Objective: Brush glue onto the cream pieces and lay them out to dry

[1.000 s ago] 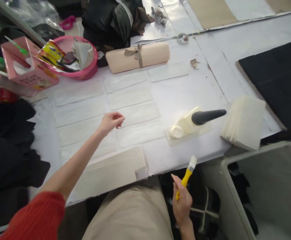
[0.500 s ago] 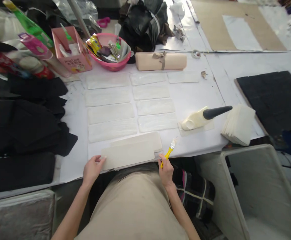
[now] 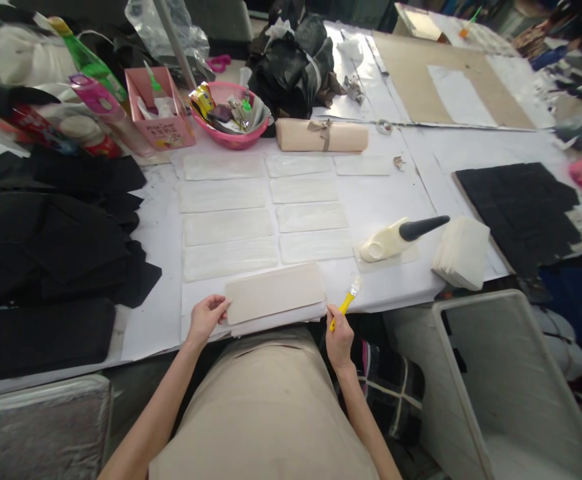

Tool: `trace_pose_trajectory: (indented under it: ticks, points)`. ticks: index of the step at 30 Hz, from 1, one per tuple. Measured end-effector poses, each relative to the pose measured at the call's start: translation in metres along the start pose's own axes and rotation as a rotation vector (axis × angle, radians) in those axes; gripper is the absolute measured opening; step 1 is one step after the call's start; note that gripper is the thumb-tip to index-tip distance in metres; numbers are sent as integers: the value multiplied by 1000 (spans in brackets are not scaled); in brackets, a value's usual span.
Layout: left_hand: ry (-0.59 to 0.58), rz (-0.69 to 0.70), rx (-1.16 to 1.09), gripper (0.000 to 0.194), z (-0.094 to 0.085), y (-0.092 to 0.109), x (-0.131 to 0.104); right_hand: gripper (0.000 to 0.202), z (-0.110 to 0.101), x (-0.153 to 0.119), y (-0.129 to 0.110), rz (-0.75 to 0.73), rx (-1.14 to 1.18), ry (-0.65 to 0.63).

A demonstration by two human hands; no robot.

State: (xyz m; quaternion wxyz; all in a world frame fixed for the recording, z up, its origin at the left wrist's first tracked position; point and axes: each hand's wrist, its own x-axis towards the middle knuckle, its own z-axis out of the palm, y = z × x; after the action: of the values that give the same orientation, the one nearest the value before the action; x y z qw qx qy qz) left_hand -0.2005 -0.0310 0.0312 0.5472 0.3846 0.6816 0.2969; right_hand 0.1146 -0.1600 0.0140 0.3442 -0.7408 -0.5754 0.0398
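Note:
A pale beige rectangular board point(image 3: 275, 293) lies at the table's front edge, over white sheets point(image 3: 278, 318) that stick out below it. The thumb and fingers of my left hand point(image 3: 207, 319) pinch its left end. In my right hand point(image 3: 339, 341) is a small paintbrush point(image 3: 345, 305) with a yellow handle, bristles pointing up and away. Fingertips of that hand are close to the board's right end; whether they touch it I cannot tell. Beyond the board, several whitish, shiny strips point(image 3: 228, 260) lie in two columns. A cream bottle with a black nozzle point(image 3: 383, 247) rests to the right.
Black cut pieces point(image 3: 55, 233) are heaped at left. A pink box point(image 3: 163, 123), a pink basket point(image 3: 231, 139) and a tied beige roll point(image 3: 295, 135) line the back. A stack of white cards point(image 3: 463, 253) sits at right, above a large pale bin point(image 3: 445, 347).
The upper board has shifted and now lies squarely over the other one, which it had left partly showing. Both hands appear slightly further right; the view has tilted up a little.

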Motion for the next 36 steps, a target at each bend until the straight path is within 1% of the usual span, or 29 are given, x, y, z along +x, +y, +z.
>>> trace_pose_trajectory:
  ticks: [3, 5, 8, 10, 12, 15, 17, 19, 23, 27, 29, 33, 36]
  points:
    - [19, -26, -6, 45, 4, -6, 12, 29, -8, 6, -2, -25, 42, -41]
    - [16, -49, -6, 45, 5, -11, 17, 31, -16, 13, -7, -33, 112, -120]
    - [14, -70, -9, 44, 6, -14, 22, 35, -28, 25, -19, 6, 179, -216]
    - [-11, -60, -10, 43, 4, -14, 24, 35, -31, 33, -30, 50, 218, -219]
    - [-61, -44, 3, 42, 1, -13, 26, 32, -30, 38, -41, 98, 331, -180]
    - [-139, -46, 35, 41, -5, -11, 31, 29, -20, 43, -60, 228, 590, -129]
    - [-167, -54, 52, 41, -7, -9, 34, 28, -9, 45, -74, 332, 715, -137]
    - [-170, -65, 63, 41, -7, -8, 35, 28, 2, 47, -86, 383, 784, -167]
    - [-126, -97, 25, 43, -4, -9, 35, 29, 26, 49, -108, 363, 844, -286]
    - [-102, -108, -20, 42, -3, -11, 33, 31, 50, 49, -125, 382, 897, -410]
    - [-121, -101, -40, 38, -5, -11, 32, 32, 60, 49, -132, 393, 921, -444]
    - [-174, -101, -66, 30, -10, -10, 32, 32, 77, 51, -141, 415, 976, -471]
    - [-180, -108, -66, 23, -11, -8, 31, 33, 90, 52, -143, 413, 975, -502]
